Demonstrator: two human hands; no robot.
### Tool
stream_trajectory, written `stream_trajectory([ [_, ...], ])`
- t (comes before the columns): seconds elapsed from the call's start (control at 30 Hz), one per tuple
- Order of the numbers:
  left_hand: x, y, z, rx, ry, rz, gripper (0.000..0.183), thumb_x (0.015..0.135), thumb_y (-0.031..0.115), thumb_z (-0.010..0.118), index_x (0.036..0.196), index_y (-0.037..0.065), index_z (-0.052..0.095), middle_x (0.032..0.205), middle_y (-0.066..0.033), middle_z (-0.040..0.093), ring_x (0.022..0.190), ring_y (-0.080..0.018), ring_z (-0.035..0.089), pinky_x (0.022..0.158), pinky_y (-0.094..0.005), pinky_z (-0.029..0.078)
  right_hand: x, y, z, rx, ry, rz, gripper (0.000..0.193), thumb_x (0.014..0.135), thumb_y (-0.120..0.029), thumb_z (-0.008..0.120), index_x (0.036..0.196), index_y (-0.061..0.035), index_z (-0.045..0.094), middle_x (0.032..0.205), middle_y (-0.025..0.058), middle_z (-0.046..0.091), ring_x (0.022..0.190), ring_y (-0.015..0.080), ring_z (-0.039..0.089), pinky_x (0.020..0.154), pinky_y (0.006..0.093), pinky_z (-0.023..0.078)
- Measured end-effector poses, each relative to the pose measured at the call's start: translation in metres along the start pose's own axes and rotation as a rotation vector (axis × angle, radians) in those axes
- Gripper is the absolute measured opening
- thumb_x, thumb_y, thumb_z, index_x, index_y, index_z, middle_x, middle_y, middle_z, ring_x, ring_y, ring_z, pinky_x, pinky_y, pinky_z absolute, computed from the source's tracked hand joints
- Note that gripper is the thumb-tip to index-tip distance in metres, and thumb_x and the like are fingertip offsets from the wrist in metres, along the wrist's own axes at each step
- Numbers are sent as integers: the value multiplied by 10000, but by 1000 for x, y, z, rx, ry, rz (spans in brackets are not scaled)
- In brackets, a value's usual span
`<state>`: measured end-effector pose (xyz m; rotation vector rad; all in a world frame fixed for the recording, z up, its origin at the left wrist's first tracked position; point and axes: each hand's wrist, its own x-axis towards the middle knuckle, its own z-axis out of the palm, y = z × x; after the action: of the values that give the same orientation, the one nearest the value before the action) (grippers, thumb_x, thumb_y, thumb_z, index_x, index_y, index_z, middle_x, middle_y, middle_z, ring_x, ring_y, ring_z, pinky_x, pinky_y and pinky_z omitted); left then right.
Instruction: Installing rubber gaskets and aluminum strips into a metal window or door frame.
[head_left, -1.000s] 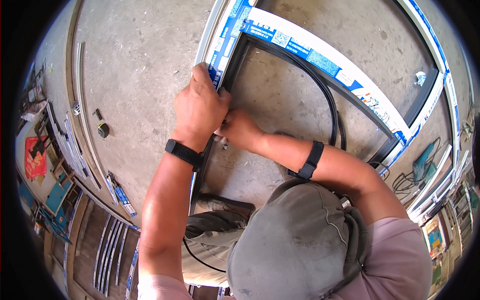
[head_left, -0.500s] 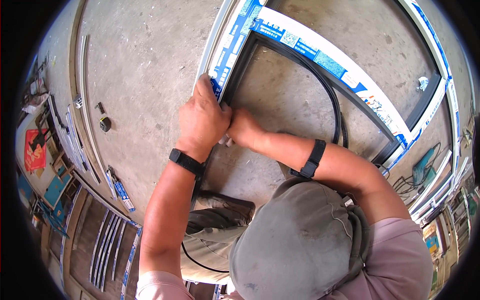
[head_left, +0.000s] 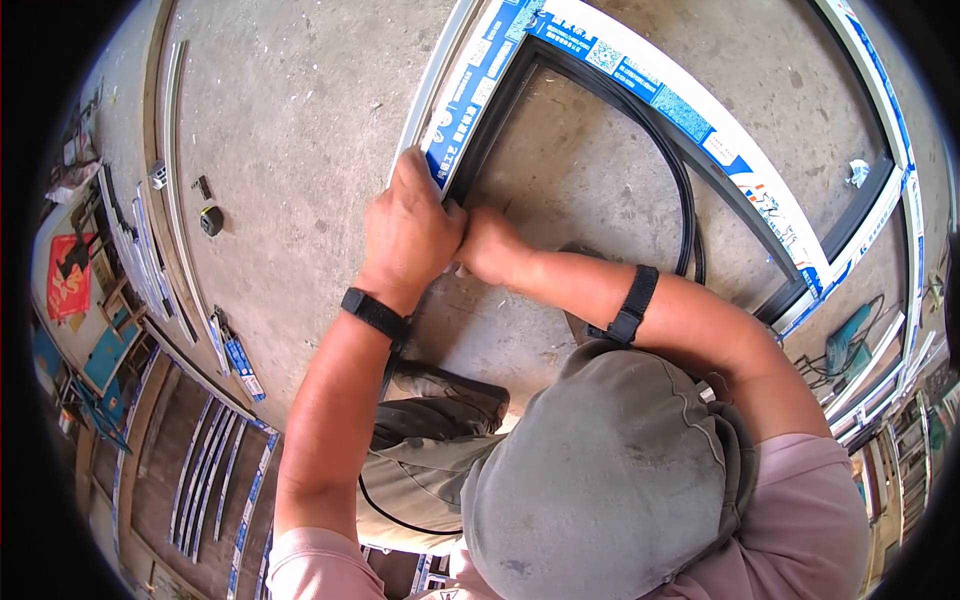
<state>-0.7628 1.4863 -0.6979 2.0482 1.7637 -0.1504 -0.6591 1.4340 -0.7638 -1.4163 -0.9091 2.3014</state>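
Observation:
A window or door frame (head_left: 640, 80), white and blue with printed protective film and black inner edges, stretches in front of me. My left hand (head_left: 412, 228) is wrapped round its left bar, thumb lying along the outer side. Close against it, on the inner side of the same bar, my right hand (head_left: 492, 246) is closed with its fingertips tucked out of sight. What those fingertips pinch is hidden. From the frame's upper left corner, a black rubber-like strip (head_left: 684, 185) curves in a loop through the opening and passes behind my right forearm.
On the floor to the left lie a tape measure (head_left: 211, 221) and long metal profiles (head_left: 170, 130). A teal power tool (head_left: 848, 340) with a cable lies at the right, near more profiles. Several film-covered strips (head_left: 205, 475) are at lower left. A grey cap (head_left: 610, 470) covers the lower middle.
Both hands have slid a short way down the left bar toward me, uncovering more of its printed film. The whole view has shifted slightly.

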Motion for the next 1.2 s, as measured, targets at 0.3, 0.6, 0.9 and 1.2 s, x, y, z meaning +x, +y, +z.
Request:
stream_trajectory([
  [0.3, -22, -10, 10, -53, 81, -13, 500, 747, 147, 660, 1174, -8, 452, 933, -247, 639, 799, -426, 657, 688, -492, 531, 4, 15, 0, -101, 64, -136, 168, 767, -144, 678, 819, 15, 696, 755, 148, 703, 731, 213, 693, 671, 370, 528],
  [0.6, -35, -21, 14, -97, 100, -131, 449, 754, 169, 674, 1135, -2, 510, 912, -221, 659, 806, -397, 666, 705, -470, 539, -4, 22, 10, 288, -271, 184, 289, 751, -128, 725, 1017, -33, 665, 907, 43, 677, 783, 159, 622, 667, 321, 510],
  [0.9, -36, -21, 20, -137, 117, -221, 401, 767, 269, 712, 1066, 57, 549, 888, -159, 683, 771, -347, 682, 687, -428, 545, -2, 25, 45, 131, -190, 256, 327, 956, -273, 559, 1219, -79, 572, 1068, 71, 645, 926, 139, 593, 722, 318, 499],
  [1.2, -56, -29, 34, -175, 247, -121, 466, 745, 214, 716, 1144, 44, 546, 932, -135, 649, 858, -305, 674, 726, -395, 543, -14, 10, 44, 40, -216, 225, 423, 1012, -287, 498, 1388, -100, 446, 1349, 75, 533, 1232, 150, 499, 1032, 360, 419],
])
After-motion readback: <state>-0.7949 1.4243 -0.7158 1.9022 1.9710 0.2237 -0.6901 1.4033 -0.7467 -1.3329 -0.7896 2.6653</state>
